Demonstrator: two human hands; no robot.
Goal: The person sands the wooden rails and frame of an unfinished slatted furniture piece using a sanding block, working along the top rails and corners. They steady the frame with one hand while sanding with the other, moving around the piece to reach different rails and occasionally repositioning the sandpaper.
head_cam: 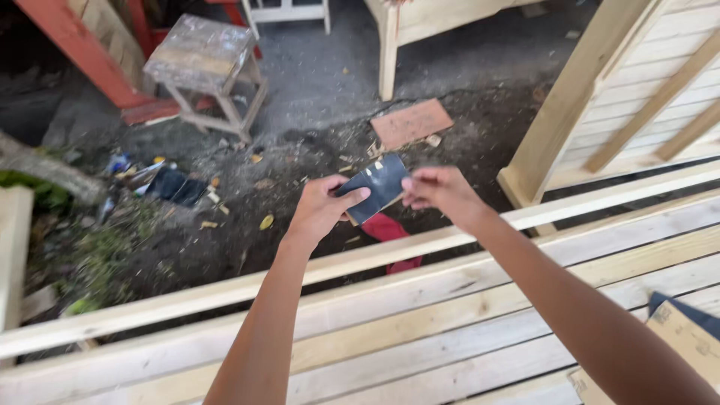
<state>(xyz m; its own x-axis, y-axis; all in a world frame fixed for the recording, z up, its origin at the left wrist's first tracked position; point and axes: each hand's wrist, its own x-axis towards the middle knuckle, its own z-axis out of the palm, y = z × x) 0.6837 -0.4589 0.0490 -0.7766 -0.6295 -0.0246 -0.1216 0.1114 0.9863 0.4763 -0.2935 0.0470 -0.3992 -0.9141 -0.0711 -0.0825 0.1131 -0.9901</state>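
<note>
I see both arms stretched forward and raised over the pale plank bench [420, 330], forearms converging toward the middle of the view. My left hand [319, 210] is turned palm inward, its grip closed on the lower left end of a dark sheet of sandpaper [375, 187], thumb lying across the dark face and fingers curled behind. My right hand [442, 191] pinches the upper right edge of the same sheet, knuckles up, fingertips bunched tight on it. The sheet sits tilted between the two hands, held in the air above the bench's far rail and the dirt ground [300, 150]. No container shows in this view. Below the sheet a red cloth [390, 229] lies on the ground. Farther off stand a small worn stool [206, 71] and a flat brown board [411, 122]. Another sandpaper piece [686, 330] rests on the bench at lower right.
</note>
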